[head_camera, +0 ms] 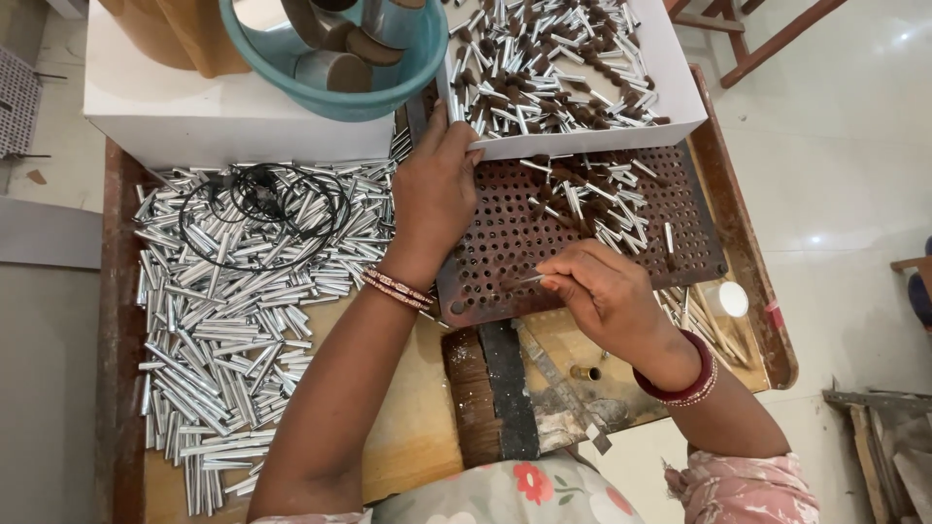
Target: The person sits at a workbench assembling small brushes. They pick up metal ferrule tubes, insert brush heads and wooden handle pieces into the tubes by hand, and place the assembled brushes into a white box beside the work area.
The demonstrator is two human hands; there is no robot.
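Both hands work over a rusty brown perforated metal plate [505, 243] lying on the wooden tray table [417, 427]. Her right hand [607, 296] pinches one thin silver metal tube with a dark brown tip [524, 280] between thumb and fingertips, holding it low over the plate's holes. Her left hand [434, 189] lies with fingers together, pressed against the plate's upper left edge, touching the corner of a white cardboard box [680, 107] filled with similar brown-tipped tubes. More such tubes lie scattered on the plate [592, 199]. The tube looks light, stiff and smooth, likely slippery, and best gripped along its bare metal shaft away from the soft-looking tip. To the left spreads a big heap of plain silver tubes [223, 330] with black rubber bands [262, 204] on top. A teal plastic bowl [417, 68] sits above, a wide brush [490, 398] below.
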